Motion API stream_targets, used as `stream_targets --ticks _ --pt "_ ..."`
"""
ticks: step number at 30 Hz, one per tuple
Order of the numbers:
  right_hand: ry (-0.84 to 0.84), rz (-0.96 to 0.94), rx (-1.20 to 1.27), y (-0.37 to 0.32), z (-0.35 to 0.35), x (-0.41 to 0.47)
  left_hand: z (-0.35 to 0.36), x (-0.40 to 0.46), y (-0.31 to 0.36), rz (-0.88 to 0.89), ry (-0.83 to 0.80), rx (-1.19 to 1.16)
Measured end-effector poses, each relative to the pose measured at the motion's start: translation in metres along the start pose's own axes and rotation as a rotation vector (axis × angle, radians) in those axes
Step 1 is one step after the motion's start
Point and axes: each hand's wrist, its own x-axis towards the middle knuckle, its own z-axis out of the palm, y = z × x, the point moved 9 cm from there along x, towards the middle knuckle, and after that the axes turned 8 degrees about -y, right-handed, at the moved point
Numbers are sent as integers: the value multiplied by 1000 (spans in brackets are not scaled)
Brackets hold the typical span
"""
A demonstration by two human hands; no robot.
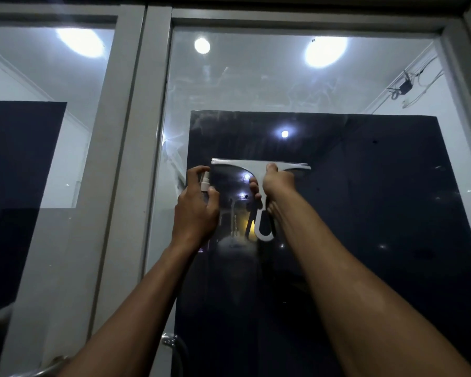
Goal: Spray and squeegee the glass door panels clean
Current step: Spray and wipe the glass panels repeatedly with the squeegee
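Note:
I face the right glass door panel [365,186], which shows smears near its top and wet runs in the middle. My right hand [276,183] grips the handle of a white squeegee [259,170], whose blade lies flat against the glass at mid height. Just left of it, my left hand [196,210] holds a small clear spray bottle [205,182] with a white nozzle, held close to the glass. The bottle's body is mostly hidden by my fingers.
A grey metal frame [136,159] divides this panel from the left glass panel [52,118]. Chrome door handles [172,342] sit low near the frame. Ceiling lights reflect in the glass, and dark sheets hang behind both panels.

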Motion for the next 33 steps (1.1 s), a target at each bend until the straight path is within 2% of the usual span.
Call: stream_targets --ticks 9,18,26,33 --pt "6 110 -92 104 -20 -73 -6 -44 -6 -39 0 -13" --pt "57 54 -83 78 -13 -59 -14 -58 -10 -61 -12 -25" --pt "-5 164 -125 154 -28 -131 -17 -108 -22 -149 -33 -56" --pt "16 133 -67 144 -22 -124 -22 -146 -21 -192 -2 -126"
